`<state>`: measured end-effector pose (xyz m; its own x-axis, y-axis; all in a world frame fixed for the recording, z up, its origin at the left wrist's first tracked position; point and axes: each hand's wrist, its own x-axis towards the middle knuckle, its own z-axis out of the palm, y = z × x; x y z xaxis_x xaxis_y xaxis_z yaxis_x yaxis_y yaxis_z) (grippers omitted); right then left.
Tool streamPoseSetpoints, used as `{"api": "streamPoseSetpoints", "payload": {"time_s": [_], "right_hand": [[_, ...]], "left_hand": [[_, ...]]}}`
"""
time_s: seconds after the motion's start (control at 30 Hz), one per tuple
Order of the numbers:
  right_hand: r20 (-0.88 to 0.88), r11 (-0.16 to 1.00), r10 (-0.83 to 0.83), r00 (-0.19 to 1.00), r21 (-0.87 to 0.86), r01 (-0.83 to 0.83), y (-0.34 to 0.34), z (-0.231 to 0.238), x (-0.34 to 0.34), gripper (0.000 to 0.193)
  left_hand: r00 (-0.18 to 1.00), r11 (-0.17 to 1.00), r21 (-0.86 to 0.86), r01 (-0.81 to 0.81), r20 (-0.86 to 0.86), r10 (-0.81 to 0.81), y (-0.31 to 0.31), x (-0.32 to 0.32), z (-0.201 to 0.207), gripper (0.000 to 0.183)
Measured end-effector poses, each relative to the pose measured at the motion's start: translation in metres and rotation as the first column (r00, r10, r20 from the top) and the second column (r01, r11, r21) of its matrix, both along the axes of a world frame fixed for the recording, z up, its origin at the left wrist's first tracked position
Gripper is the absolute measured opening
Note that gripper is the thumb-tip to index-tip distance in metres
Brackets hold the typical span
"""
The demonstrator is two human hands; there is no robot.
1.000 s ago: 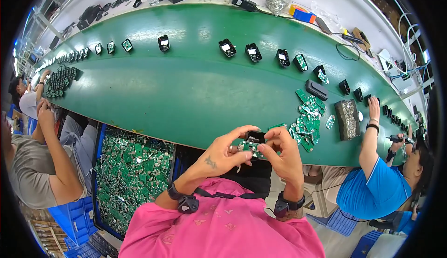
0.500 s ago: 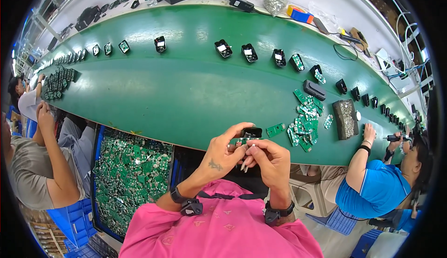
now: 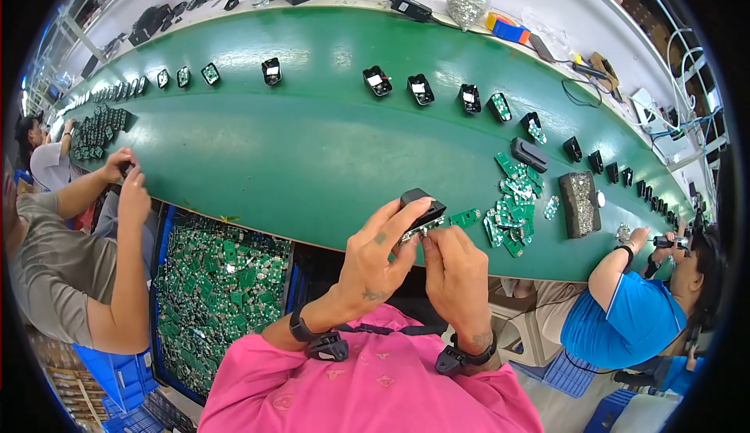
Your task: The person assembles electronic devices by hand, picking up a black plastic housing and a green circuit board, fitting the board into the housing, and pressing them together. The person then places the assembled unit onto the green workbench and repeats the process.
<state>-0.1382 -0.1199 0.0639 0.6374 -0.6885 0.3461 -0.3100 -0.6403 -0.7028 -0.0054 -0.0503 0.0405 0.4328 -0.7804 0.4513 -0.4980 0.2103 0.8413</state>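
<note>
Left hand (image 3: 375,252) grips the boxy black housing (image 3: 423,206), tilted, left of the board pile (image 3: 518,199). Right hand (image 3: 457,265) has its fingertips pinched together at the circuit board (image 3: 412,233) along the housing's lower edge, no telling what's between them. Probably best to brace the smooth plastic with 1 hand and go easy on that thin, bumpy board.

1. Black casing (image 3: 424,203): small, box-shaped, smooth outer side facing up, tilted, held up near the near edge of the green table (image 3: 312,175).
2. Circuit board (image 3: 412,234): pale, green-and-silver, seen nearly edge-on along the casing's near side, partly hidden; how far it is seated cannot be told.
</note>
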Motion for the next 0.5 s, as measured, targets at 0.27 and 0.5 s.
{"api": "streamPoseSetpoints", "payload": {"time_s": [0.27, 0.5], "right_hand": [[-0.021, 0.999, 0.038, 0.999, 0.012, -0.038, -0.003, -0.002, 0.001, 0.008], [0.183, 0.968, -0.154, 0.971, 0.224, 0.112, 0.007, -0.014, 0.007, 0.006]], "left_hand": [[1.000, 1.000, 0.015, 0.017, 0.024, -0.017, 0.002, 0.003, 0.005, 0.058], [1.000, 1.000, 0.007, 0.019, 0.017, -0.019, 0.001, 0.003, 0.004, 0.055]]}}
